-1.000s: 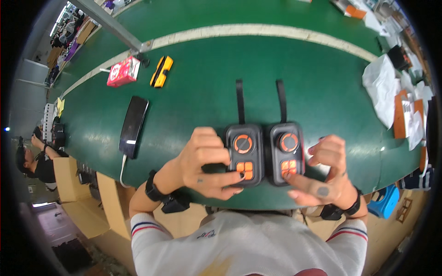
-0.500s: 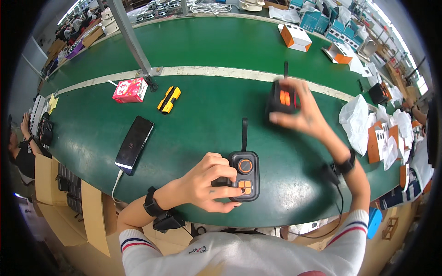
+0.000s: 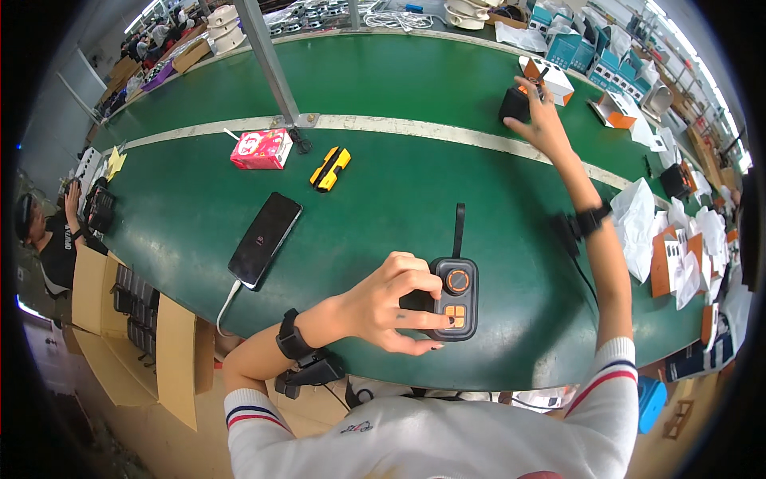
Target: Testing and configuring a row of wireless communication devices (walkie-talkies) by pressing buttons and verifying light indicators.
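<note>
A black, rounded box-shaped device (image 3: pixel 470 297) lies flat on the green table, its strap pointing away from me. It has an orange-ringed dial and a block of orange buttons. My left hand (image 3: pixel 399 305) grips its left side, one fingertip on the buttons and the thumb by the lower edge. Far off to the right, my arm reaches past the pale divider strip. There my right hand (image 3: pixel 544 126) has its thumb and fingers around a second black device (image 3: pixel 513 104) with orange on top; the hand partly covers it.
Left of my hands are a phone (image 3: pixel 265 239) on a white cable, a yellow-and-black tool (image 3: pixel 330 169) and a pink carton (image 3: pixel 262 150). A metal post (image 3: pixel 271 60) rises behind. White-orange boxes (image 3: pixel 670 259) and plastic wrap lie right. An open cardboard box (image 3: pixel 177 359) stands lower left.
My right hand has carried the second device away from me and to the right, across the divider strip. My left hand stays on the first device. The whole view has shifted slightly.
</note>
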Demonstrator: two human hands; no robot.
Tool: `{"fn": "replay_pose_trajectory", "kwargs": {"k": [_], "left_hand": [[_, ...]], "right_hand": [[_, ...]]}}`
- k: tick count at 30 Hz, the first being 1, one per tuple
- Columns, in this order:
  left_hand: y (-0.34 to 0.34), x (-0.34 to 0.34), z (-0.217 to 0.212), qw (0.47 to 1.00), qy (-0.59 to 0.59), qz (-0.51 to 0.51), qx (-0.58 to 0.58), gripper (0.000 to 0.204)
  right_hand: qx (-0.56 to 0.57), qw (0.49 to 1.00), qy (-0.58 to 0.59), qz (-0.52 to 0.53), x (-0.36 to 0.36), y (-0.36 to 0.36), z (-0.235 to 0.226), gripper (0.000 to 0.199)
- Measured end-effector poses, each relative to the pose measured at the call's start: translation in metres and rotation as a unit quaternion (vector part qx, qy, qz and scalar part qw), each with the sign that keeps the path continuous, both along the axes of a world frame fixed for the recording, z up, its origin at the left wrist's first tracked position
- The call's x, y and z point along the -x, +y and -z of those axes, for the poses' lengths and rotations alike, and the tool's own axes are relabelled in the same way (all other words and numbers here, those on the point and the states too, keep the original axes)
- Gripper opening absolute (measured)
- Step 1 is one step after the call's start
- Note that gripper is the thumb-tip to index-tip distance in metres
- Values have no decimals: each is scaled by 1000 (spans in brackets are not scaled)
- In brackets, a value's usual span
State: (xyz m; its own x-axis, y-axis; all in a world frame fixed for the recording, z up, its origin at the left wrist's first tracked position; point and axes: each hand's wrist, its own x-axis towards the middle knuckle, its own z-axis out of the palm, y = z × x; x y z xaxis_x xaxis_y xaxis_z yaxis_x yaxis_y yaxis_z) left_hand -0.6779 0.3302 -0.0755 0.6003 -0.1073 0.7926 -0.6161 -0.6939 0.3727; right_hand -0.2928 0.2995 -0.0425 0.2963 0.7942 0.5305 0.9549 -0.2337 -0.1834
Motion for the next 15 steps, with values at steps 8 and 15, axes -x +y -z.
{"fn": "replay_pose_trajectory", "kwargs": {"k": [8,15], "left_hand": [[-1,-2,13,992,64,23,109,47],[0,-10,14,989,45,68,121,43]], "right_hand": [[199,914,239,-261,169,-127,-39,59],[103,865,315,-376,201,-157,26,92]]}}
